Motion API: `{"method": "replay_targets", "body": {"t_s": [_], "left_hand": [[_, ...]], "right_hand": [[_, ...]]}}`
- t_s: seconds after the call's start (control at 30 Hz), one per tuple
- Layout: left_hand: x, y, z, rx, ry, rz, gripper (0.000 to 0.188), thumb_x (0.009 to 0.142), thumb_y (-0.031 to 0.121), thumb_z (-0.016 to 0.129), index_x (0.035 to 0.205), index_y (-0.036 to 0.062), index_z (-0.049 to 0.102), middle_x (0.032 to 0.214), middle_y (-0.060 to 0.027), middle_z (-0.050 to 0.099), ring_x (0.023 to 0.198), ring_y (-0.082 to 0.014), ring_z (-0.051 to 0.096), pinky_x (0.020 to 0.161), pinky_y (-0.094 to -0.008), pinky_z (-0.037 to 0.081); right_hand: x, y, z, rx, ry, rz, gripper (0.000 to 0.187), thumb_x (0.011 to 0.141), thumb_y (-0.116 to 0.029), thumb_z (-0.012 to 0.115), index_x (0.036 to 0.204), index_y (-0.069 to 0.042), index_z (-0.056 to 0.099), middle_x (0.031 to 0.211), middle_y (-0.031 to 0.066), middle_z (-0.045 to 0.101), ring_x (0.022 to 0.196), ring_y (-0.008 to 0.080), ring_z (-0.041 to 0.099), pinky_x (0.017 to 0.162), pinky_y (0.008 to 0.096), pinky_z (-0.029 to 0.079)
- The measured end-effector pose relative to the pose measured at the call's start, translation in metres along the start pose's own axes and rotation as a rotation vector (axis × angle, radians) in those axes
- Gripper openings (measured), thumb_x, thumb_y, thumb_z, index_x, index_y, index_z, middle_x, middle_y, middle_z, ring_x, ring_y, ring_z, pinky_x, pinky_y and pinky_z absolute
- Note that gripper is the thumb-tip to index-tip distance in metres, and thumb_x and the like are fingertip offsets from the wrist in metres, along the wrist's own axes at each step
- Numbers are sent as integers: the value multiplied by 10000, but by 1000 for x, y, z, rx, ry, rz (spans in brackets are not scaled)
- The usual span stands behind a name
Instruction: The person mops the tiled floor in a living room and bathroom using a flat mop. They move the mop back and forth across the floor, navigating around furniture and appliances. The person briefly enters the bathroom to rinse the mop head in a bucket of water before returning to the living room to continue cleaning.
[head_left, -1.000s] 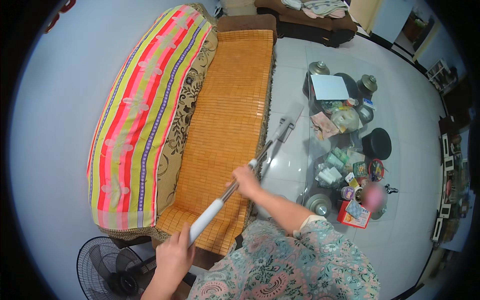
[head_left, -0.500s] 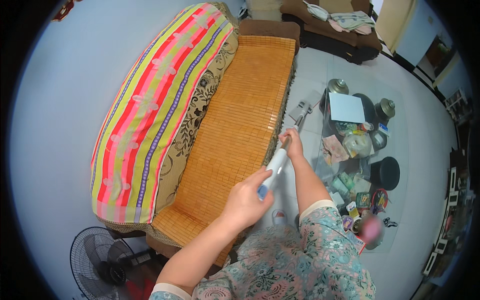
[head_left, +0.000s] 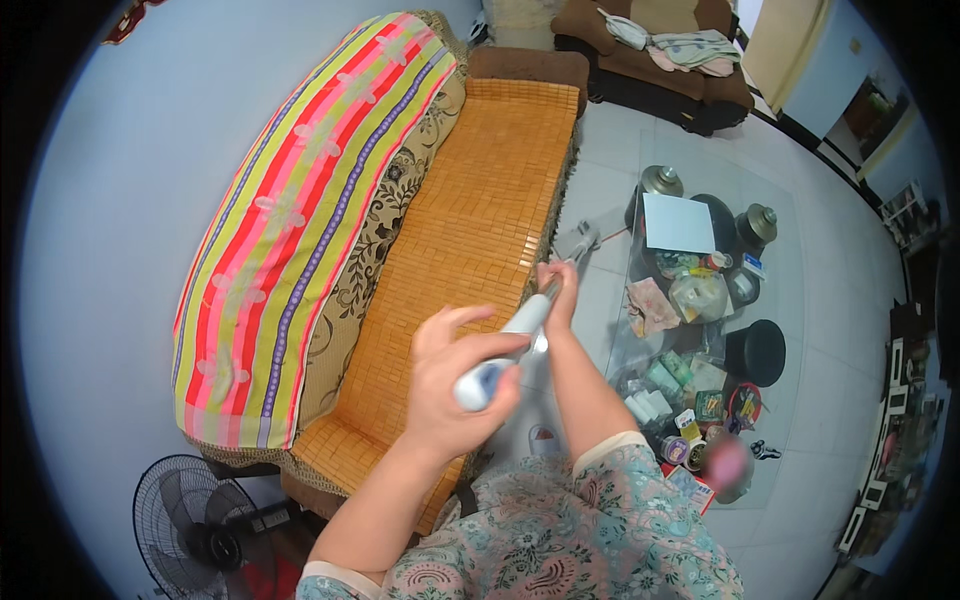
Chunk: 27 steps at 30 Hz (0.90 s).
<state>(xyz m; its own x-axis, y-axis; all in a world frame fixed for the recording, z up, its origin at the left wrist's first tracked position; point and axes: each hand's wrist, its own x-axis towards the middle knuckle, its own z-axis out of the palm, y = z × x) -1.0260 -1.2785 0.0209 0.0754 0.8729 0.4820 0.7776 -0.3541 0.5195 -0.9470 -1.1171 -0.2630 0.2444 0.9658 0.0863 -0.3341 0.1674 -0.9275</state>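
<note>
I hold a long-handled floor mop (head_left: 522,322) with a thick white upper handle and a blue-marked end. My left hand (head_left: 455,375) is near that end, thumb and forefinger around the handle, other fingers lifted and partly spread. Farther down, my right hand (head_left: 560,290) is closed around the thinner pole. The grey mop head (head_left: 578,240) rests on the pale tiled floor (head_left: 602,165), in the gap between the sofa and the glass table. Its fine detail is too small to make out.
Left is a long sofa with a bamboo mat (head_left: 450,240) and a striped cloth (head_left: 300,220). The glass table (head_left: 790,300) at right bears tins, bags and a black bin (head_left: 755,352). A fan (head_left: 200,530) stands lower left; a brown armchair (head_left: 650,75) is at the back.
The mop has come back towards me and a little left, its head nearer the sofa's edge. My left hand's outer fingers have lifted and spread. The view has shifted slightly.
</note>
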Motion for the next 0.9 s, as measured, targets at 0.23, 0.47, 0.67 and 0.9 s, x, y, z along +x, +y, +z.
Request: {"method": "replay_targets", "body": {"t_s": [0.23,0.47,0.67,0.9], "left_hand": [[3,-13,66,-264,-384,103,174,672,24,624,841,64,642,912,-58,659,1077,-241,582,821,-350,517],[-1,-12,13,-242,-716,230,147,663,16,623,802,66,628,909,-38,654,1099,-249,564,921,-391,486],[-3,-15,-10,-276,-753,222,146,653,19,627,791,62,605,938,-42,645,1126,-263,544,958,-417,459],[-14,-44,80,-285,-714,245,173,653,22,636,812,65,581,1007,-42,625,1200,-260,479,1014,-411,405]], "right_hand": [[40,53,-46,177,23,149,150,808,-141,628,865,-48,525,1041,74,430,928,188,456,848,295,448],[-20,8,-21,477,195,426,248,849,-206,557,1001,-20,494,1117,75,407,1026,182,425,876,315,481],[-28,36,-24,-15,53,181,250,886,-194,522,1039,-5,464,1193,70,363,1060,170,403,849,291,495],[38,100,-76,11,-35,279,383,779,-132,678,1115,-39,517,1303,179,437,1139,317,474,971,339,395]]}}
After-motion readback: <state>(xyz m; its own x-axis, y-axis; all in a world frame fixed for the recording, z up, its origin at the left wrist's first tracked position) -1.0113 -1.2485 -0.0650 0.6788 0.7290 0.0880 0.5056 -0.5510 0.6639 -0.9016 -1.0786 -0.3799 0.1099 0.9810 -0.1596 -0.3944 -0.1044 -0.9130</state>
